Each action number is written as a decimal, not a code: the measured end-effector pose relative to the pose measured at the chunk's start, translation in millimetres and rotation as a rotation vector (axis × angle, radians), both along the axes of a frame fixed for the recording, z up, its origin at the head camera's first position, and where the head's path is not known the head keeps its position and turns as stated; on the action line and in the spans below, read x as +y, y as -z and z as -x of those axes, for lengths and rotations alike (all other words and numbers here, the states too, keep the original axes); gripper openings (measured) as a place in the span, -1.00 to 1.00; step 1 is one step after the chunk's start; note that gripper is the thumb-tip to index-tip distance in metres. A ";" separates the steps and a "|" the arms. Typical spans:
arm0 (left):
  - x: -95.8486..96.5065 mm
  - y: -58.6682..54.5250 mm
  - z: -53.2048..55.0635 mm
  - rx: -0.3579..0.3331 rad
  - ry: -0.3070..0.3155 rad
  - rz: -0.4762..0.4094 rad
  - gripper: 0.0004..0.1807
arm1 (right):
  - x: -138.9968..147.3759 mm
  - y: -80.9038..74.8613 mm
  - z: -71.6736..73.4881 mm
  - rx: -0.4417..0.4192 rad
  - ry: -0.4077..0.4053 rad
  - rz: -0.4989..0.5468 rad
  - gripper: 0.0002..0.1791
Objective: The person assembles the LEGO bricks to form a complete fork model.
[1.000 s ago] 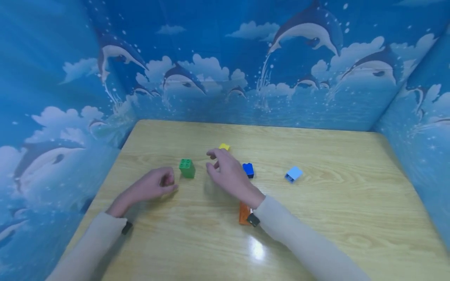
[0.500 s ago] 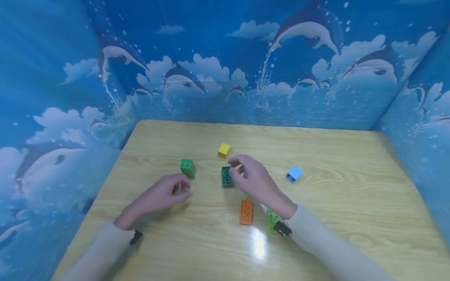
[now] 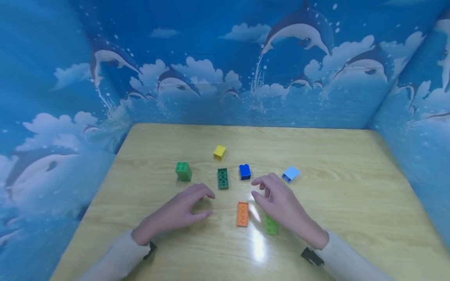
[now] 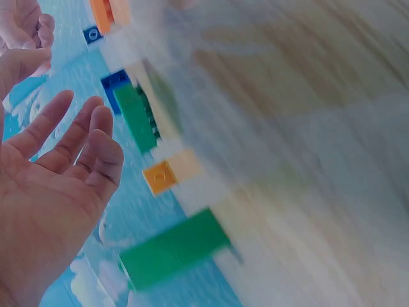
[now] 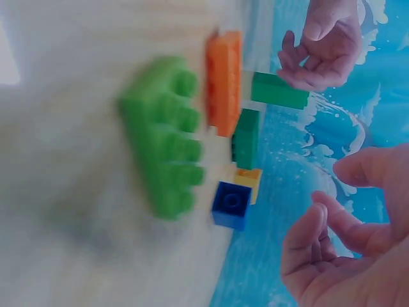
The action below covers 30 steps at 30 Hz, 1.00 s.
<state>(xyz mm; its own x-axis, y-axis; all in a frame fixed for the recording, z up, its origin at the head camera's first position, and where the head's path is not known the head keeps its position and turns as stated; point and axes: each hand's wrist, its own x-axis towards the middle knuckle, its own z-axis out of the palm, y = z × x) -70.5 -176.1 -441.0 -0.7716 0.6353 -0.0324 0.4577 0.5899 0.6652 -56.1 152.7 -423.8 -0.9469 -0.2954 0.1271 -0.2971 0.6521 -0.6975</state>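
My left hand (image 3: 183, 207) hovers over the table with loosely bent fingers and holds nothing. Closest to it are the orange brick (image 3: 242, 214) to its right and the dark green brick (image 3: 223, 178) just beyond its fingertips. My right hand (image 3: 281, 199), also without anything in it, hangs above the lime green brick (image 3: 271, 225) and partly covers it in the head view. In the right wrist view that lime brick (image 5: 163, 137) shows its row of studs, apart from the fingers. A blue brick (image 3: 245, 172) lies ahead and left of the right hand.
A tall green block (image 3: 184, 171) stands at the left. Further back lies a yellow brick (image 3: 219, 152), and a light blue brick (image 3: 290, 174) rests on its side at the right. Dolphin-printed curtains (image 3: 211, 105) border the wooden table (image 3: 334, 164).
Both hands have moved rightward and nearer the front. The dark green, blue and orange bricks, hidden or partly hidden earlier by the right arm, now show. The camera has shifted slightly.
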 end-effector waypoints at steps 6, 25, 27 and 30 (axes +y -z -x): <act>18.5 4.2 -4.1 0.009 0.041 0.083 -0.38 | 22.8 7.3 -19.5 -0.103 0.059 -0.077 -0.59; 73.8 12.4 -8.8 0.049 0.197 0.300 0.05 | 43.2 20.4 -53.1 -0.349 0.053 -0.247 -0.10; 79.3 13.9 -9.7 0.059 0.181 0.310 0.05 | 40.4 21.6 -54.8 -0.320 0.057 -0.278 -0.09; 88.7 13.9 -11.4 0.081 0.141 0.337 0.06 | 36.3 24.1 -56.6 -0.294 0.068 -0.319 -0.05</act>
<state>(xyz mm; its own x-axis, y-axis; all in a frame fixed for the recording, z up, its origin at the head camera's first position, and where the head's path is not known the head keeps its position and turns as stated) -59.1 -87.4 -454.9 -0.6860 0.6996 -0.2000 0.5933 0.6969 0.4029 0.5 189.0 -448.0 -0.9478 -0.2115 -0.2385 -0.0645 0.8600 -0.5062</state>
